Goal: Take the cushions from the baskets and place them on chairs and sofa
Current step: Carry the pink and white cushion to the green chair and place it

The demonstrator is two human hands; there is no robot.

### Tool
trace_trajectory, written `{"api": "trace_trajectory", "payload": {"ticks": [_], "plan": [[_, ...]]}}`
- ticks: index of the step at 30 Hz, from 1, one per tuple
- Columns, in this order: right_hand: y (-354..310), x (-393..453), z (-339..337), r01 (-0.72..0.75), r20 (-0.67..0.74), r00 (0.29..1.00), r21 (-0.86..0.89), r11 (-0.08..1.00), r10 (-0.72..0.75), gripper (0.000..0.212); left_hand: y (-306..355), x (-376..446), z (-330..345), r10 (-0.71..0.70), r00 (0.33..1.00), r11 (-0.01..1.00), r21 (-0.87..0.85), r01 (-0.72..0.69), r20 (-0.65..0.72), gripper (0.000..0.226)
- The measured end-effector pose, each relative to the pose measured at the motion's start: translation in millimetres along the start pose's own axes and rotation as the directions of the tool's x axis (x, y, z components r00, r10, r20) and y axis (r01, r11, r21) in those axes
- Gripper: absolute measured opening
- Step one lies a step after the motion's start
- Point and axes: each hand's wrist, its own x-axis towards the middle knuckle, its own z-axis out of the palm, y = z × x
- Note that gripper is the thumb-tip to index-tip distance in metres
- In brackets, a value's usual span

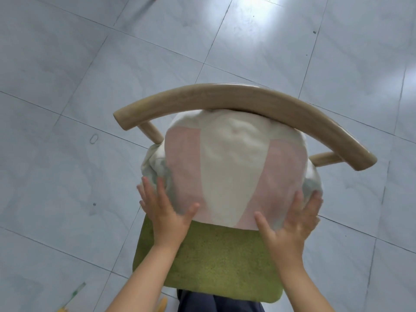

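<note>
Here the cushion [234,174] leans against the chair [245,97] back, resting on its green seat [209,262]. The left hand [164,212] and right hand [292,221] press its sides, fingers spread flat, not clenched. Placing looks nearly finished; next, letting go without tipping it.

One chair [245,95], one cushion [231,172], two hands.

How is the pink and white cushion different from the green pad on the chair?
The cushion is cream with pink panels; the green seat pad is one plain green. The cushion looks puffy and leans up against the chair's curved wooden backrest; the pad lies flat on the seat. The left hand and right hand press the cushion's sides; neither grips the pad. Both are soft and sit on the same chair.
</note>
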Motion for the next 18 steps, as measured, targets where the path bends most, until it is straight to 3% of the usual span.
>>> {"api": "trace_trajectory", "payload": {"ticks": [1, 3, 5, 8, 11, 14, 16, 18], "plan": [[-3, -3, 7, 0.135, -0.010, 0.991, -0.028, 0.990, -0.135, 0.077, 1, -2, 1, 0.011, 1.000, 1.000, -0.011, -0.011, -0.021, 0.103], [-2, 3, 33, 0.272, 0.042, 0.962, -0.153, 0.950, -0.269, 0.068, -1, 8, 9, -0.093, 0.995, 0.994, 0.055, 0.092, 0.029, 0.123], [11, 11, 65, 0.249, 0.091, 0.969, -0.306, 0.919, -0.232, 0.067, -11, 18, 19, -0.208, 0.972, 0.966, 0.181, 0.186, 0.106, 0.128], [38, 16, 95, 0.182, 0.130, 0.981, -0.399, 0.899, -0.141, 0.068, -34, 25, 33, -0.211, 0.962, 0.961, 0.219, 0.171, 0.174, 0.114], [32, 15, 92, 0.226, 0.148, 0.972, -0.394, 0.891, -0.181, 0.067, -38, 30, 30, -0.238, 0.941, 0.951, 0.254, 0.176, 0.239, 0.114], [18, -6, 54, 0.306, 0.106, 0.952, -0.253, 0.918, -0.288, 0.060, -28, 22, 12, -0.186, 0.953, 0.970, 0.200, 0.140, 0.237, 0.115], [15, -12, 18, 0.234, 0.015, 0.972, -0.121, 0.965, -0.234, 0.062, -25, 12, 1, -0.110, 0.987, 0.993, 0.045, 0.105, 0.121, 0.116], [16, 2, -3, -0.079, -0.051, 0.995, 0.011, 0.997, 0.080, 0.074, -20, 8, -8, -0.109, 0.994, 0.989, -0.098, 0.108, -0.009, 0.107]]}}
